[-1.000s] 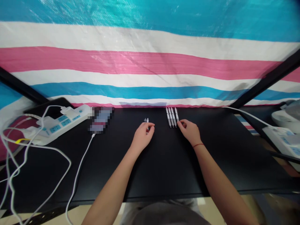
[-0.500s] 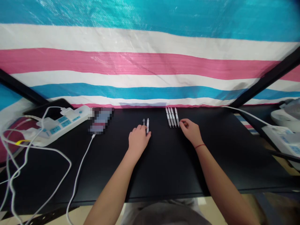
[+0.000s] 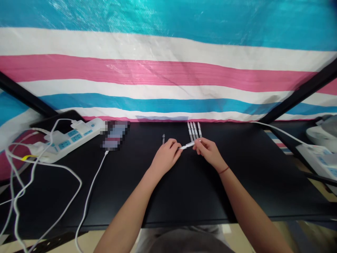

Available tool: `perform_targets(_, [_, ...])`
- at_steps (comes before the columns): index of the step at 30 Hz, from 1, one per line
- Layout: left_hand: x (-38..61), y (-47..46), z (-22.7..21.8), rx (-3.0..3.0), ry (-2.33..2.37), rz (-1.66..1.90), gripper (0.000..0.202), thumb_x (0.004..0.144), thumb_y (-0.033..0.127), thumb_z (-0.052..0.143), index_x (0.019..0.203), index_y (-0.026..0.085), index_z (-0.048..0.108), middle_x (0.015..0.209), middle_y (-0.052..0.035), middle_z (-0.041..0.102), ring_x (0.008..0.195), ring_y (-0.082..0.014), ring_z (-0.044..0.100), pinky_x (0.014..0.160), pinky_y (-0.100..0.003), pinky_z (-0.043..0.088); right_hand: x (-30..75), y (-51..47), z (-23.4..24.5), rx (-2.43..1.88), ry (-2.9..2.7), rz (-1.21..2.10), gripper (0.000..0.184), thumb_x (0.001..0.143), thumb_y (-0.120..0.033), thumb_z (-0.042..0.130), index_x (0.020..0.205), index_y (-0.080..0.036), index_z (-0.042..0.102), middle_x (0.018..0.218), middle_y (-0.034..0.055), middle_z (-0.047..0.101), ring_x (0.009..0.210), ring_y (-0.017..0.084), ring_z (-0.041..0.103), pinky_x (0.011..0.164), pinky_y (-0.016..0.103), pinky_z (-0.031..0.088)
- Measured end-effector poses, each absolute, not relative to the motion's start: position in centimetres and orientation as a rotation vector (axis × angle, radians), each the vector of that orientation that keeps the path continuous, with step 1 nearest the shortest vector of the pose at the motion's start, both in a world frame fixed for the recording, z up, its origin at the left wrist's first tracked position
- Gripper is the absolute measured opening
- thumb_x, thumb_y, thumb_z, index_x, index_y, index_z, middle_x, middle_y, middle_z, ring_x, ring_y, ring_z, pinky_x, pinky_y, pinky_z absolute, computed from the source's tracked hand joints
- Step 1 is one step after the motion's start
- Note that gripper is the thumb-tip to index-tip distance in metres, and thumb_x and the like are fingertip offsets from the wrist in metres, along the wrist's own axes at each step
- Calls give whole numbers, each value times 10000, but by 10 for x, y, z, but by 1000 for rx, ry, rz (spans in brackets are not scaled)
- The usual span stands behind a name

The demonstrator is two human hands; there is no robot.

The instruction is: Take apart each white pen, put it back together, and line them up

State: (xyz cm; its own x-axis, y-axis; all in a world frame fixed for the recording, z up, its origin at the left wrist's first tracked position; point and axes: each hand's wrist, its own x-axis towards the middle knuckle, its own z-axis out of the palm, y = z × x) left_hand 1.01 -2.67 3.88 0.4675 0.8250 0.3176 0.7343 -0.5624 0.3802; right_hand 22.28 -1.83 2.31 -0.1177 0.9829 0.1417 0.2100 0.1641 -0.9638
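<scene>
Between my two hands a white pen (image 3: pixel 187 145) is held nearly level above the black table (image 3: pixel 189 189). My left hand (image 3: pixel 167 153) grips its left end, closed. At the other end, the thumb and fingertips of my right hand (image 3: pixel 207 150) pinch it. Just behind the right hand lies a row of several white pens (image 3: pixel 194 130), side by side and pointing away from me; the hand hides some of their near ends. A dark-tipped pen (image 3: pixel 163 138) lies behind my left hand, its lower part hidden.
To the left a white power strip (image 3: pixel 76 140) bears plugs and tangled white cables (image 3: pixel 76 175). A blurred-out phone-like device (image 3: pixel 116 135) lies beside it on a white cord. Striped sheeting (image 3: pixel 168 75) closes the back. Another power strip (image 3: pixel 316 158) stands at the right edge.
The white pen that lay by my left hand is now lifted, turned sideways and moved right. My right hand has come to its other end. The row of pens stays put.
</scene>
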Motion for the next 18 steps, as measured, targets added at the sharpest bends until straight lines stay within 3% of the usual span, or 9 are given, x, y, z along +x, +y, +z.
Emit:
perform_targets(2, [12,-28,37,2466,1371,696,291,966,339,359,1092,204,584,1098,-76,586,929,-183,613,830,-300,481,222,-19,26,-1170,-1439,1133,332,851,-489,570,760,-177,638,657,29,638,518,118,543,463,239,413])
perform_targets(6, [15,-29,35,2353,1408,607,330,976,353,315,1094,195,580,1016,-72,648,912,-201,633,823,-314,483,223,-18,26,-1187,-1272,1206,361,813,-524,608,723,-175,637,676,52,663,582,152,611,494,255,466])
perform_targets(13, [14,-29,38,2335,1352,563,304,969,315,312,941,185,586,860,-57,646,816,-201,626,745,-305,463,234,-19,31,-1145,-1422,1205,277,807,-450,654,892,-187,638,702,27,662,568,130,587,529,269,499])
perform_targets(18, [13,-29,43,2257,1322,562,300,967,314,319,892,191,581,765,-29,625,726,-180,611,694,-285,447,235,-24,37,-1021,-1478,1121,201,815,-378,667,926,-211,648,903,43,668,761,170,663,736,356,574])
